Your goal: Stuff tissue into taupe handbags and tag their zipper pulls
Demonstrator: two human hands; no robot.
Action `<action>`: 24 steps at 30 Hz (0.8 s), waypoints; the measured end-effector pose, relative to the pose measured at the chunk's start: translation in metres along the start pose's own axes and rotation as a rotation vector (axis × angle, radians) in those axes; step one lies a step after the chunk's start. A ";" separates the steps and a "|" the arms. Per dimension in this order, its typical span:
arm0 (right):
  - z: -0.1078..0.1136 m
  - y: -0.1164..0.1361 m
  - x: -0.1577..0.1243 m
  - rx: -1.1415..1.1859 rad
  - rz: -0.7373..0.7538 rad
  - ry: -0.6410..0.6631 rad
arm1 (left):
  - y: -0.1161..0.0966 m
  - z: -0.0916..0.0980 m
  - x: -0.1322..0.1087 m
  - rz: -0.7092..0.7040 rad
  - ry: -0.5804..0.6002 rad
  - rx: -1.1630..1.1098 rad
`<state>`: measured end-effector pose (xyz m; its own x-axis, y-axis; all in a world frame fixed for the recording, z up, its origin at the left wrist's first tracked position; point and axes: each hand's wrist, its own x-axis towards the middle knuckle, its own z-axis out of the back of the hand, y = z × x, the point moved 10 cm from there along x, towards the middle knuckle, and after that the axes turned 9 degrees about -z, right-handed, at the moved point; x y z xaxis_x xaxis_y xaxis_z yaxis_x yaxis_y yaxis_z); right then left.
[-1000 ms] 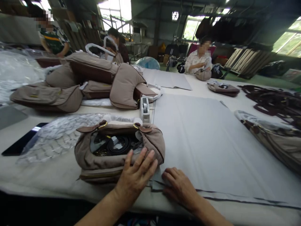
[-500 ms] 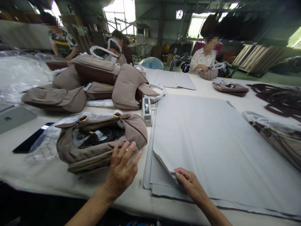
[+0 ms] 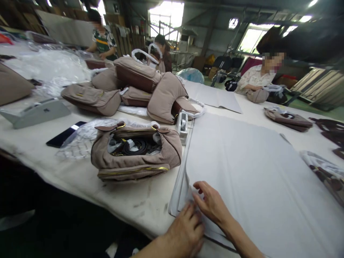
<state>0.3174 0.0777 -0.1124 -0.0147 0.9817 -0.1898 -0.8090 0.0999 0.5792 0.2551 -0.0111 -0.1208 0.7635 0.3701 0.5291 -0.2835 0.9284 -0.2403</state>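
Observation:
A stack of large grey paper sheets [image 3: 242, 172] covers the table before me, with the top sheet's near-left corner slightly raised. My left hand [image 3: 186, 227] is at that corner, its fingertips smeared by motion; whether they pinch the sheet cannot be made out. Just above it, my right hand [image 3: 212, 202] hovers over the sheet with thumb and fingers apart, gripping nothing. Left of the stack stands a taupe corduroy handbag [image 3: 137, 161], unzipped at the top. Inside lies a coiled dark strap [image 3: 135, 146] with a white wrap. Neither hand touches the bag.
A tape dispenser [image 3: 182, 125] stands at the stack's left edge. Behind are piled taupe handbags [image 3: 166, 96]. A black phone [image 3: 66, 135], plastic wrap [image 3: 80, 139] and a grey stand [image 3: 40, 113] lie left. Another person [image 3: 258, 77] handles a bag across the table.
My left hand has left the handbag and moved right to the paper's corner. My right hand's fingers have come off the sheet's edge and spread. The view has swung left.

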 end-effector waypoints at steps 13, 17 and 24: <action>-0.026 -0.054 0.048 0.404 -0.321 0.163 | -0.016 -0.024 -0.003 -0.131 -0.185 0.097; -0.029 -0.053 0.044 0.572 -0.377 0.275 | 0.000 0.039 -0.003 -0.041 -0.437 -0.092; -0.032 -0.067 0.053 0.627 -0.443 0.276 | 0.087 0.067 -0.017 0.612 -0.362 -0.582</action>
<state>0.3520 0.1174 -0.1869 0.0192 0.7627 -0.6464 -0.2955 0.6220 0.7251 0.1786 0.0660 -0.0964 0.3204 0.8705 0.3736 -0.1664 0.4400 -0.8824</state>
